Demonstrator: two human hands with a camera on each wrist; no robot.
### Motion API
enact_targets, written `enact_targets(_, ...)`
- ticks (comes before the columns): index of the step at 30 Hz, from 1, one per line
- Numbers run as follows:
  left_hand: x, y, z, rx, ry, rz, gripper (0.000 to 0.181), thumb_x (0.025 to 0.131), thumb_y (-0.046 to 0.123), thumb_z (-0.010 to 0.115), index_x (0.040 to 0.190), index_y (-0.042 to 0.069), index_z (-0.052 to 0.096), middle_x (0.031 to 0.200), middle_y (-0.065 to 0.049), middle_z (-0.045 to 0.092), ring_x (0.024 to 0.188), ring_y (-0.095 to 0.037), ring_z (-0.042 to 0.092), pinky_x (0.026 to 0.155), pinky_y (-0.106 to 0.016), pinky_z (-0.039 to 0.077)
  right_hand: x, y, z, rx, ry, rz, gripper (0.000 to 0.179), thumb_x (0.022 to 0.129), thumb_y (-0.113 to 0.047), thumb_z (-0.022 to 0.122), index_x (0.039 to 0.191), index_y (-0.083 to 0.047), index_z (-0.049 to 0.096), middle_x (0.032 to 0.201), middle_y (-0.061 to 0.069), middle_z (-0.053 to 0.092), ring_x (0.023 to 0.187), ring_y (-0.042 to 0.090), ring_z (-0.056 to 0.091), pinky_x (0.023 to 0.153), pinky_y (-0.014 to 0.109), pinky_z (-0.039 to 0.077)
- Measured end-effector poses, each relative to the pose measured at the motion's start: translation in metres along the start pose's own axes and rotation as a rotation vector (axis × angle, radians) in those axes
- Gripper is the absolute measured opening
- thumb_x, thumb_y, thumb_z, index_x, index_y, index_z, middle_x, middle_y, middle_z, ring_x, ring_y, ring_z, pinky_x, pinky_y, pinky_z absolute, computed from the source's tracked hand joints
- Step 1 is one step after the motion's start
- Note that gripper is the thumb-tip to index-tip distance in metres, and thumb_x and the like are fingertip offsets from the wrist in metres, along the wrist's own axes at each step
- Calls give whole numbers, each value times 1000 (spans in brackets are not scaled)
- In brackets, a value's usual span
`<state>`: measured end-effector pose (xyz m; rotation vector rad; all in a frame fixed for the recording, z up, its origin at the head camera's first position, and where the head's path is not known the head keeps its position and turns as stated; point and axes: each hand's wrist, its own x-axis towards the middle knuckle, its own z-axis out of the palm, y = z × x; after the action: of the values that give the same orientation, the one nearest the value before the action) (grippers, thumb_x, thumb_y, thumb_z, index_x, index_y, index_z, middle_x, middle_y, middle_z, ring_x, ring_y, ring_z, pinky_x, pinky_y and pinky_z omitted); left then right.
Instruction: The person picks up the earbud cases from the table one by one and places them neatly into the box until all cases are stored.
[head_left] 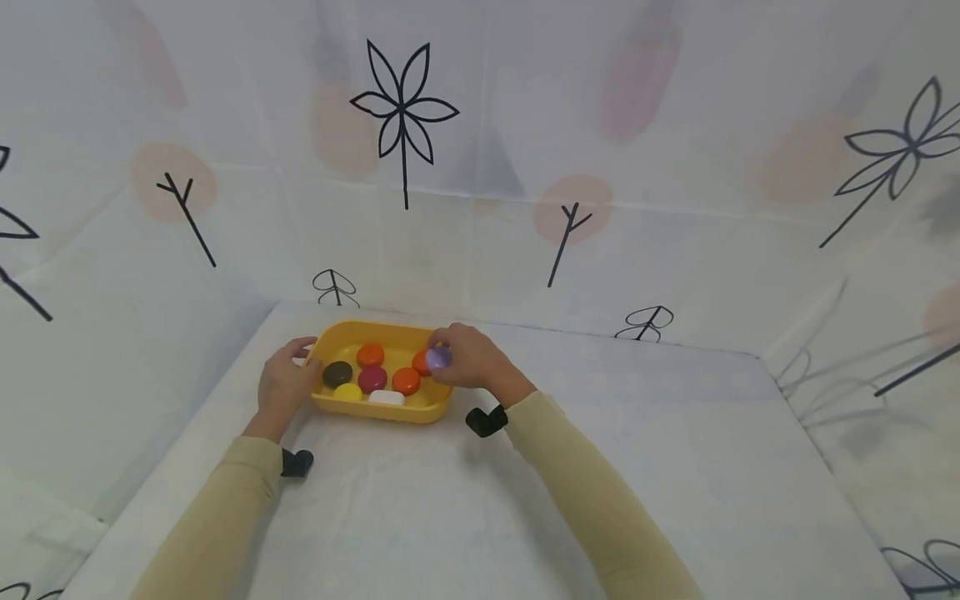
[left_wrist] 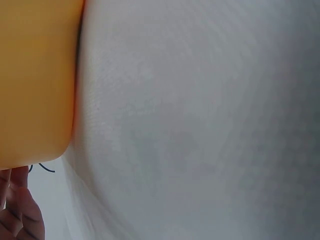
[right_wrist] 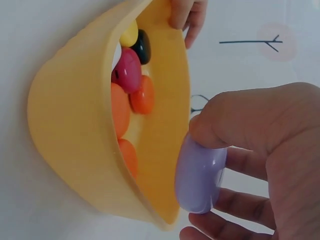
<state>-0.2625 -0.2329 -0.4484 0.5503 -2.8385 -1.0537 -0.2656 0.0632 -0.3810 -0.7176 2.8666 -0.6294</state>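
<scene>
A yellow tray point(head_left: 408, 413) with raised walls sits toward the far left of the white surface. My left hand point(head_left: 285, 382) grips its left end, thumb over the rim and fingers outside; the right wrist view shows that thumb point(right_wrist: 181, 12) against the inner wall. Between thumb and fingers, my right hand point(head_left: 472, 358) pinches a glossy purple pebble-shaped piece point(right_wrist: 200, 175) at the tray's right end. Inside lie similar pieces: several orange ones point(head_left: 406, 381), a dark one point(head_left: 337, 374), a magenta one point(head_left: 372, 379), a yellow one point(head_left: 348, 392) and a white one point(head_left: 387, 398).
White cloth point(head_left: 600, 467) covers the tabletop. Behind it hangs a pale sheet point(head_left: 480, 258) printed with plant drawings, and more sheeting closes off both sides. Black wrist mounts point(head_left: 487, 421) stick out from beige sleeves point(head_left: 592, 492).
</scene>
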Motion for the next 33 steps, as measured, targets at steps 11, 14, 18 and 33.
enact_targets(11,2,1,1,0,30,-1,45,85,28,43,129,24,41,121,-10,49,91,-25,47,65,-30,47,-4,7,-2,24,34,29,39,72,-35,61,108,-23,54,98,-3,50,86,14,48,70,26,47)
enact_targets(14,2,0,1,2,27,15,46,84,28,42,130,23,40,121,-11,48,91,-26,47,67,-31,48,-5,10,-3,32,48,41,40,72,-35,61,109,-23,54,101,-3,51,87,14,48,72,27,48)
enact_targets(18,1,-1,-1,2,23,32,47,84,28,42,131,23,40,121,-12,48,91,-26,48,66,-31,47,-8,12,-4,41,65,55,40,72,-35,61,109,-23,53,104,-2,50,87,14,48,73,28,49)
enact_targets(33,0,1,3,4,40,0,46,84,27,43,129,22,42,120,-11,49,90,-26,48,65,-31,48,-17,30,-1,12,103,95,38,72,-37,62,106,-22,55,105,-2,52,90,16,50,77,33,49)
